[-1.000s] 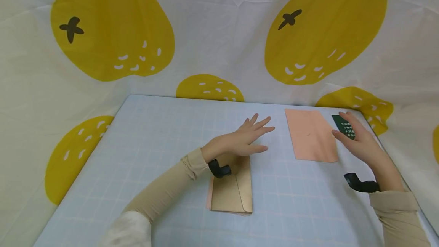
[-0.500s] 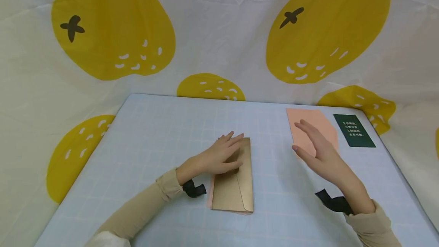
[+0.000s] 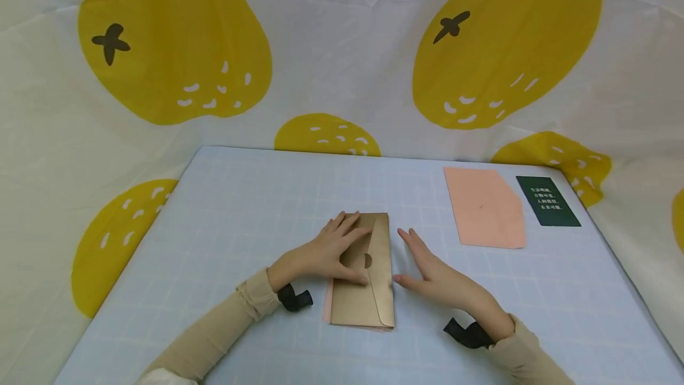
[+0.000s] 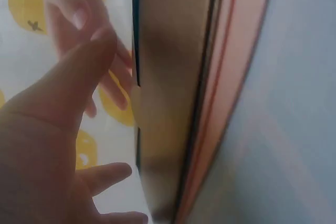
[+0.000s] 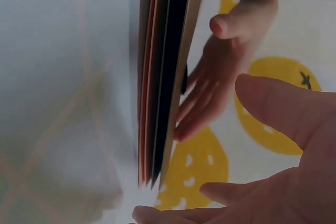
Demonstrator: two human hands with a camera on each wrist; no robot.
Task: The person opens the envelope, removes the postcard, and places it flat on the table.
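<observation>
Left hand spread over the envelopes, right hand wide just beside them; best to grip them all together, evenly.

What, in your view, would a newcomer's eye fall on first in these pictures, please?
Probably the large yellow fruit prints across the white cloth backdrop behind the pale blue checked table. Next comes the gold paper envelope topping the central stack, the left hand over it and the right hand beside it. Toward the table's far right corner lie a pink paper piece and a dark green rectangular card.
</observation>
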